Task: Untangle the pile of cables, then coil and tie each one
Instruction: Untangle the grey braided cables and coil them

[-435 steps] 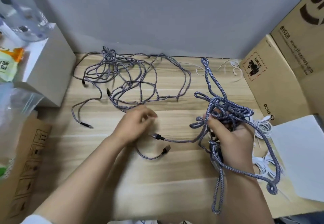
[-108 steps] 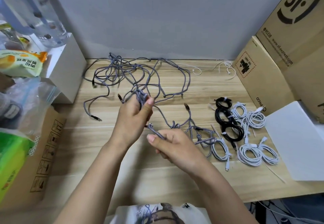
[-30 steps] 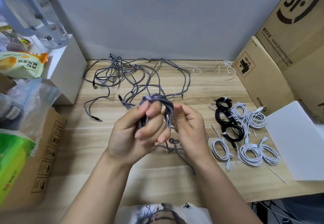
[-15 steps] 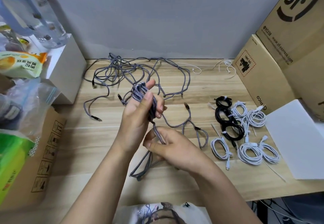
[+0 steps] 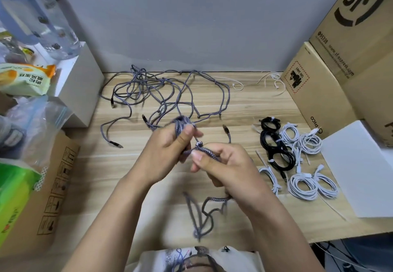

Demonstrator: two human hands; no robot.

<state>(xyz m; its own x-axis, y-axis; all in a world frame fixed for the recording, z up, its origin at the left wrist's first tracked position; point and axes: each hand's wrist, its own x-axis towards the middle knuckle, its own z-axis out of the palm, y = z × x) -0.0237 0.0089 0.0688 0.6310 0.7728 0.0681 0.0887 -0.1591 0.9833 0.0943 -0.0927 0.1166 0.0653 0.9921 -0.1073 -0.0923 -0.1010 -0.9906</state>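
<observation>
Both hands were raised above the wooden bench [image 5: 131,186], forearms reaching forward from the bottom edge. The left hand [image 5: 163,154] was curled round a small bundle of coiled grey braided cable [image 5: 180,126], thumb pressed against the loops. The right hand [image 5: 225,165], just beside it and slightly nearer, pinched the same cable's running length between thumb and forefinger, with the slack hanging blurred below the wrist. The remaining tangle of grey cables [image 5: 161,95] lay behind the hands toward the wall. To the right sat tied white coils [image 5: 302,186] and black coils [image 5: 276,150].
</observation>
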